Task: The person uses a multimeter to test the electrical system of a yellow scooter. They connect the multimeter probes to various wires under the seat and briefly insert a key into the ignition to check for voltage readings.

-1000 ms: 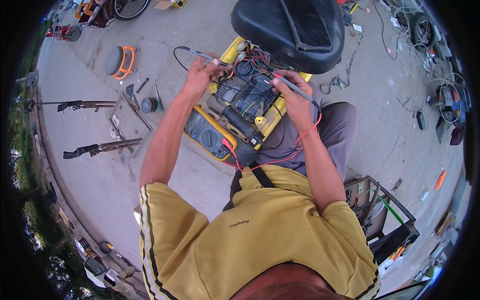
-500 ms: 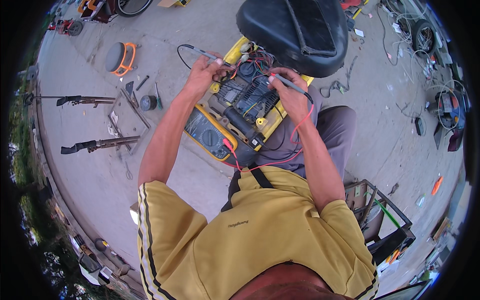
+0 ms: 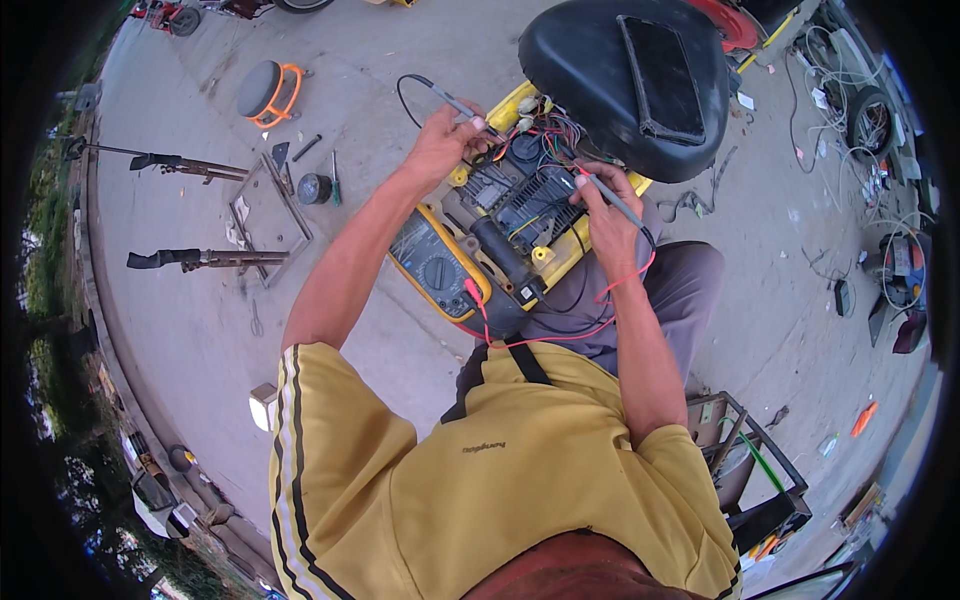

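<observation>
"What's the left hand (image 3: pixel 443 145) doing?"
"Fingers clamped on the black-lead probe (image 3: pixel 452 101), at the left edge of the yellow frame (image 3: pixel 512 104)."
"And the right hand (image 3: pixel 610 222)?"
"Pinching the red-lead probe (image 3: pixel 618 199) — over the right edge."
"The multimeter (image 3: pixel 438 272)?"
"Near left corner — red plug (image 3: pixel 474 291) seated in it."
</observation>
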`<state>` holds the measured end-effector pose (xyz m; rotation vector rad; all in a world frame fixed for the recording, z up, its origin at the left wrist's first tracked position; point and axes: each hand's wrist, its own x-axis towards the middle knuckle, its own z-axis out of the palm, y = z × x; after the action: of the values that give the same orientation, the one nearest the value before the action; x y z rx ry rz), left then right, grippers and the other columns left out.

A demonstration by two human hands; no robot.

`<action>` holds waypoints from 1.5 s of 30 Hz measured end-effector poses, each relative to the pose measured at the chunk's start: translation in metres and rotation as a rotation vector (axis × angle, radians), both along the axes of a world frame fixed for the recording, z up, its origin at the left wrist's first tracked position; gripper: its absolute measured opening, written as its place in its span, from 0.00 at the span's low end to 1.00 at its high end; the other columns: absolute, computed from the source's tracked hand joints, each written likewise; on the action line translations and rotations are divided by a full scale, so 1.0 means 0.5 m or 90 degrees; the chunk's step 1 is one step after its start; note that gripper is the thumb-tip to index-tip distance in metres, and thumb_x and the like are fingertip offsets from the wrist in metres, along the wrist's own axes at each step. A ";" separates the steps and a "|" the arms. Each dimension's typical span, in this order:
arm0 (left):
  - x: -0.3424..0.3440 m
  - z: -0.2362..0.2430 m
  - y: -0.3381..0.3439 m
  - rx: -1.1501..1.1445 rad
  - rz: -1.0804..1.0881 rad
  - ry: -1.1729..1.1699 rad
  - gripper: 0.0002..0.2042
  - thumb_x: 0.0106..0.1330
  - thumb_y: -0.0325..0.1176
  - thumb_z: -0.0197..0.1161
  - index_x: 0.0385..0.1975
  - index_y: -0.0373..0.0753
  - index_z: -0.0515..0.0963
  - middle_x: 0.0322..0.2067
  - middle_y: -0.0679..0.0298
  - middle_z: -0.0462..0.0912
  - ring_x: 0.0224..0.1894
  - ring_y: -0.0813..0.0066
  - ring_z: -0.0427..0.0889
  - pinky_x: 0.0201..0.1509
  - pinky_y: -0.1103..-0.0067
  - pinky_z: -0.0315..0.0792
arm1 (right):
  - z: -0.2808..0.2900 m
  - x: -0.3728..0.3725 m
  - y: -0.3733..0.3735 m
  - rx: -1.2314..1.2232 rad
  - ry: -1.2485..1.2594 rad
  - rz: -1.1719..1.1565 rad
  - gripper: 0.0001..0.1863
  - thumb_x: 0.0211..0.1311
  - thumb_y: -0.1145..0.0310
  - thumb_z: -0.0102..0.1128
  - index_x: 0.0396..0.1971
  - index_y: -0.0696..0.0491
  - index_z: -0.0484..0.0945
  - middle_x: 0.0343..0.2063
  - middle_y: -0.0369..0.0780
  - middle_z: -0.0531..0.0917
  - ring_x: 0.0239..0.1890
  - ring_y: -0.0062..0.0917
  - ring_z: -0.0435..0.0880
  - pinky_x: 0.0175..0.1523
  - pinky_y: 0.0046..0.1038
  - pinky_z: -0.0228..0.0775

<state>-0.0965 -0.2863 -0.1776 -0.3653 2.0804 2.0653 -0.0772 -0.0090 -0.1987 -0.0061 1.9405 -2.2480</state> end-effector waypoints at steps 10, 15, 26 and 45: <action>0.000 -0.012 0.006 -0.070 -0.010 0.076 0.07 0.78 0.32 0.57 0.51 0.40 0.72 0.36 0.65 0.86 0.33 0.83 0.78 0.37 0.81 0.69 | -0.018 0.001 0.003 -0.049 0.008 -0.011 0.09 0.69 0.78 0.63 0.46 0.63 0.81 0.46 0.42 0.87 0.30 0.16 0.80 0.39 0.20 0.75; 0.001 -0.015 0.010 -0.114 -0.012 0.104 0.07 0.78 0.30 0.56 0.50 0.39 0.71 0.35 0.65 0.85 0.34 0.82 0.78 0.38 0.81 0.70 | -0.019 0.000 0.005 -0.039 0.008 -0.017 0.08 0.69 0.77 0.63 0.45 0.63 0.81 0.45 0.42 0.87 0.29 0.15 0.80 0.38 0.20 0.75; 0.002 -0.017 0.008 -0.151 0.001 0.147 0.06 0.77 0.29 0.56 0.49 0.38 0.72 0.34 0.64 0.84 0.33 0.81 0.78 0.36 0.80 0.68 | -0.019 0.001 0.008 -0.061 -0.014 -0.021 0.09 0.69 0.75 0.65 0.46 0.63 0.82 0.43 0.41 0.87 0.28 0.15 0.79 0.37 0.20 0.74; 0.006 -0.026 -0.004 -0.151 -0.007 0.160 0.06 0.76 0.25 0.54 0.48 0.35 0.71 0.34 0.58 0.88 0.34 0.77 0.81 0.42 0.75 0.76 | -0.005 0.002 0.006 -0.057 -0.015 -0.022 0.10 0.69 0.74 0.65 0.46 0.63 0.82 0.34 0.37 0.85 0.27 0.15 0.78 0.36 0.19 0.72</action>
<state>-0.0937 -0.2882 -0.1906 -0.1304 2.4764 1.9492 -0.0761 -0.0058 -0.2010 0.0411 1.8400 -2.3448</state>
